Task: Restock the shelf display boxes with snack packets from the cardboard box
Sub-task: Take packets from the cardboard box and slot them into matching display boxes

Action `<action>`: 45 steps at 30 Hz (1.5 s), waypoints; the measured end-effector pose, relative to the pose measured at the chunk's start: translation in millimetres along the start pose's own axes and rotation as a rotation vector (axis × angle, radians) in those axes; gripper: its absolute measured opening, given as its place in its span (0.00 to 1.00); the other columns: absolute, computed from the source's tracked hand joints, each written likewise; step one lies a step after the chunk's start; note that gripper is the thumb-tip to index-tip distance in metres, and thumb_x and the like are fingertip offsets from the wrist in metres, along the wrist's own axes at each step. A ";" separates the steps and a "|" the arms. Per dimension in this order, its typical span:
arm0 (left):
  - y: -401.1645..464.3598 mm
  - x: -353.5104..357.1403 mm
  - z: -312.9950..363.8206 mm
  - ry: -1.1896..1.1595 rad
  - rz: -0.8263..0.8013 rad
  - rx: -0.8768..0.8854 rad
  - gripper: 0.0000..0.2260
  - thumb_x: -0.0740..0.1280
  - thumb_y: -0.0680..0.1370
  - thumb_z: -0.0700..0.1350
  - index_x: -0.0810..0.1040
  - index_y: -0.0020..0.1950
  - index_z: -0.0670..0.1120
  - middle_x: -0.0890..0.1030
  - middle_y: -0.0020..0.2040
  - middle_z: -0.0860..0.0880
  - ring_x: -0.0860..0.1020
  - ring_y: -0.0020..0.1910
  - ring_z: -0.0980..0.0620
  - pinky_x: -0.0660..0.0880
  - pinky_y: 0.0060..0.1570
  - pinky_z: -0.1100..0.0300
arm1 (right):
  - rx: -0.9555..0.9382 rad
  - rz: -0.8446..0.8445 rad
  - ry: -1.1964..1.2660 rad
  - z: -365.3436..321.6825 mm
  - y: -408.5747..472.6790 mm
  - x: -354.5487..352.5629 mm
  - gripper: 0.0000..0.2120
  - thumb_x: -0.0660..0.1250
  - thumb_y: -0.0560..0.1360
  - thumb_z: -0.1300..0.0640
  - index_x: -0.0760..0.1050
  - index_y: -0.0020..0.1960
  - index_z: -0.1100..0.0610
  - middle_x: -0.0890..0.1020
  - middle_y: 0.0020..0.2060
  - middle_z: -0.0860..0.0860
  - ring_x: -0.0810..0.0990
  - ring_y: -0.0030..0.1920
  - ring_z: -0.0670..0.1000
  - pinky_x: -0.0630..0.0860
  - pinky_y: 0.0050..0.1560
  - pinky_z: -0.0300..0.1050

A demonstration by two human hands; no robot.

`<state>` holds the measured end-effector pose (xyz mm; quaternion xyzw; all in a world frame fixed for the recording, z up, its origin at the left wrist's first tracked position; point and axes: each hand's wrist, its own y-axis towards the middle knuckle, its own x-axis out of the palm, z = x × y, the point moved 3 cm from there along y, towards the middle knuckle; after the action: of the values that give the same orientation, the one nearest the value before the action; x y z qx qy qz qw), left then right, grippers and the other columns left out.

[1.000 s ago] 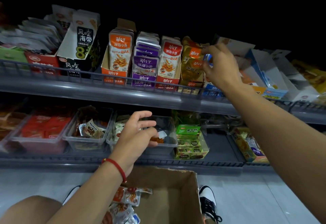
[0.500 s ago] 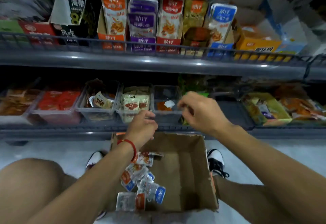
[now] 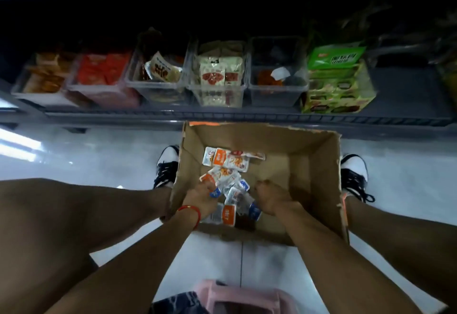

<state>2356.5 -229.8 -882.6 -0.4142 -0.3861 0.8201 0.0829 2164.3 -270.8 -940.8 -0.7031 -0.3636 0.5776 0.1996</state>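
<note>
The open cardboard box [image 3: 314, 165] stands on the floor between my feet. Several orange-white and blue-white snack packets [image 3: 226, 161] lie on its left side. My left hand [image 3: 200, 196], with a red string on the wrist, is down in the box and its fingers curl onto a packet in the pile. My right hand [image 3: 273, 196] is in the box beside it with curled fingers at the edge of the pile; whether it holds a packet is hidden. Clear display bins [image 3: 278, 91] line the low shelf above.
The low shelf rail [image 3: 222, 115] runs just beyond the box. A green carton [image 3: 338, 86] stands right of the bins. My shoes [image 3: 168, 165] flank the box on a white tile floor. A pink object [image 3: 237, 296] sits between my knees.
My view dropped from the upper shelf to the box. My right hand came down from the top shelf and my left from the bins; both went into the cardboard box.
</note>
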 end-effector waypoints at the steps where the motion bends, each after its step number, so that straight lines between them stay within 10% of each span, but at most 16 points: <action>1: 0.0 3.4 -3.9 0.008 -0.006 -0.011 0.13 0.64 0.80 0.41 0.76 0.65 0.47 0.80 0.62 0.43 0.80 0.58 0.42 0.76 0.57 0.56 | 0.017 0.094 -0.040 -2.5 7.4 0.1 0.21 0.65 0.79 0.57 0.71 0.71 0.56 0.74 0.67 0.57 0.77 0.64 0.59 0.76 0.60 0.52; 7: 6.5 -7.3 -1.6 -0.126 0.118 -0.118 0.17 0.65 0.80 0.40 0.74 0.70 0.42 0.79 0.64 0.41 0.78 0.62 0.41 0.75 0.58 0.55 | -0.107 0.459 -0.019 -21.2 69.5 -17.5 0.29 0.71 0.74 0.54 0.65 0.72 0.55 0.70 0.68 0.57 0.68 0.67 0.59 0.67 0.68 0.57; 13: 0.5 -4.5 -13.4 -0.346 0.169 -0.189 0.09 0.65 0.82 0.42 0.78 0.62 0.45 0.82 0.55 0.48 0.80 0.53 0.50 0.77 0.46 0.63 | -0.043 0.352 -0.029 -41.1 123.2 4.1 0.36 0.72 0.73 0.42 0.62 0.75 0.50 0.69 0.69 0.56 0.67 0.70 0.60 0.63 0.70 0.60; 26: 15.6 13.6 9.5 -0.452 0.057 -0.143 0.13 0.66 0.79 0.38 0.76 0.63 0.49 0.80 0.61 0.47 0.79 0.59 0.45 0.77 0.63 0.49 | 0.064 0.304 0.300 -17.8 68.3 6.1 0.23 0.64 0.81 0.54 0.64 0.74 0.55 0.75 0.62 0.60 0.76 0.60 0.62 0.75 0.57 0.53; 29: 9.1 13.2 31.6 -0.555 0.012 -0.066 0.10 0.67 0.79 0.50 0.74 0.60 0.59 0.80 0.62 0.48 0.79 0.59 0.46 0.76 0.64 0.47 | -0.053 0.333 0.692 -25.8 27.8 -28.0 0.12 0.64 0.82 0.51 0.75 0.63 0.53 0.79 0.48 0.50 0.78 0.47 0.52 0.69 0.46 0.42; 33: -3.5 5.1 62.2 -1.037 -0.157 -0.078 0.23 0.63 0.74 0.70 0.80 0.62 0.59 0.84 0.58 0.51 0.81 0.56 0.50 0.80 0.52 0.50 | -0.204 0.343 0.850 -47.8 -15.6 -66.0 0.14 0.67 0.79 0.49 0.76 0.64 0.45 0.82 0.45 0.45 0.83 0.45 0.49 0.80 0.49 0.51; 36: -11.0 -11.7 75.5 -1.282 -0.182 0.061 0.26 0.72 0.73 0.61 0.79 0.66 0.48 0.85 0.58 0.44 0.82 0.57 0.47 0.80 0.51 0.51 | -0.254 0.289 0.914 -53.4 -48.5 -92.9 0.24 0.65 0.76 0.39 0.70 0.72 0.36 0.75 0.56 0.47 0.81 0.56 0.49 0.80 0.59 0.52; 39: -18.4 -23.5 76.4 -1.342 -0.230 0.219 0.26 0.78 0.72 0.52 0.76 0.69 0.49 0.81 0.64 0.40 0.80 0.63 0.39 0.75 0.65 0.39 | -0.358 0.290 1.008 -52.1 -76.4 -119.1 0.20 0.65 0.79 0.50 0.73 0.68 0.35 0.79 0.59 0.48 0.82 0.58 0.51 0.81 0.58 0.55; 42: -32.8 -40.2 79.5 -1.262 -0.184 0.296 0.15 0.70 0.80 0.45 0.78 0.67 0.50 0.83 0.61 0.42 0.82 0.60 0.39 0.75 0.63 0.37 | -0.343 0.504 0.923 -45.2 -99.0 -149.1 0.17 0.65 0.81 0.62 0.74 0.68 0.52 0.83 0.52 0.48 0.84 0.51 0.49 0.83 0.52 0.50; 45: -59.4 -65.8 90.1 -1.184 -0.213 0.386 0.13 0.66 0.82 0.44 0.76 0.67 0.49 0.84 0.60 0.43 0.83 0.58 0.38 0.77 0.61 0.37 | -0.259 0.813 0.825 -39.1 -118.5 -185.2 0.14 0.69 0.80 0.54 0.74 0.64 0.51 0.82 0.49 0.44 0.82 0.48 0.42 0.80 0.49 0.43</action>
<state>2321.0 -269.8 -768.0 0.1731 -0.2510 0.9523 0.0097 2155.7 -325.0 -724.4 -0.9710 -0.0250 0.2378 -0.0001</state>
